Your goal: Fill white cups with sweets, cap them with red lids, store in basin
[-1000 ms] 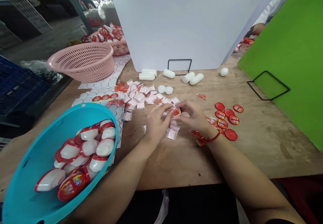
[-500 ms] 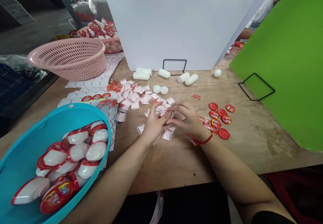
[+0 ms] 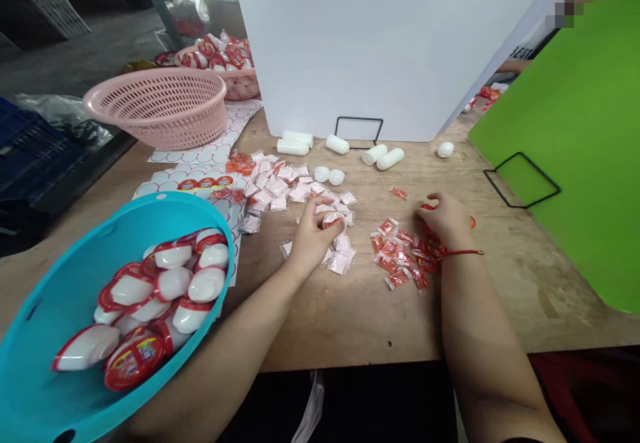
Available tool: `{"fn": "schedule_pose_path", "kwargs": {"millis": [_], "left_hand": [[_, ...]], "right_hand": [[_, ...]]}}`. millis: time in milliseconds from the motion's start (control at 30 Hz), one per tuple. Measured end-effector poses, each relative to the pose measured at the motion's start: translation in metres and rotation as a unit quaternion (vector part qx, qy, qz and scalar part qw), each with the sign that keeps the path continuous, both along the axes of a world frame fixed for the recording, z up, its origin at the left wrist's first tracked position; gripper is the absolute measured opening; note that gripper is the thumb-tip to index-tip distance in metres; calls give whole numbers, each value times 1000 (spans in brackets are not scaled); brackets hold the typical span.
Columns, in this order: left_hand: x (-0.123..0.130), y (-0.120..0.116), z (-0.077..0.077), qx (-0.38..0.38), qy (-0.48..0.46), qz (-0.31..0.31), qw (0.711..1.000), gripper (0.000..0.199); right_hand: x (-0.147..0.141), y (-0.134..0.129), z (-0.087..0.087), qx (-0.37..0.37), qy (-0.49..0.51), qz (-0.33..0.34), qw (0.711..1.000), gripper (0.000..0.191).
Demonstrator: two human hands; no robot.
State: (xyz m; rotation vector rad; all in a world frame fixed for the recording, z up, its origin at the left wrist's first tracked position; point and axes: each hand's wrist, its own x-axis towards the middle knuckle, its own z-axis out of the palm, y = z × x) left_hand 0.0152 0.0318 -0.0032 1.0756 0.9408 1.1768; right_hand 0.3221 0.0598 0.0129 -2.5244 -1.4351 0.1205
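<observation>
While a white plastic cup with something red inside was pinched by the left hand, above pale pink sachets, flat red discs were partly covered by the right hand, fingers curled; whether one was gripped could not be told. The cup was best kept mouth-up and lightly squeezed, its contents unspilled; discs were best lifted singly, by the edge. Crinkly, glossy red sachets were strewn on the wood-grained desk; smooth, round-ended white capsules were laid behind.
</observation>
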Motion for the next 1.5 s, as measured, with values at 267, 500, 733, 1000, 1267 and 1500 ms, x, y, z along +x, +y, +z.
{"fn": "schedule_pose_path", "kwargs": {"millis": [267,500,733,1000,1267,1500], "left_hand": [[2,-4,9,-87,-4,-87,992,28],[-1,-3,8,-56,52,-78,994,55],[-2,-3,12,-61,42,-109,991,34],[-3,-4,10,-3,97,-98,990,41],[-4,-9,23,-155,-152,-183,959,67],[0,-11,22,-147,-207,-159,954,71]], "right_hand": [[-105,-23,16,265,435,309,803,25],[-139,-37,10,239,234,538,774,19],[-130,-35,8,193,230,634,713,50],[-129,-28,-5,214,240,610,725,39],[-116,-24,-3,250,279,545,750,37],[-115,-26,0,253,271,545,752,51]]}}
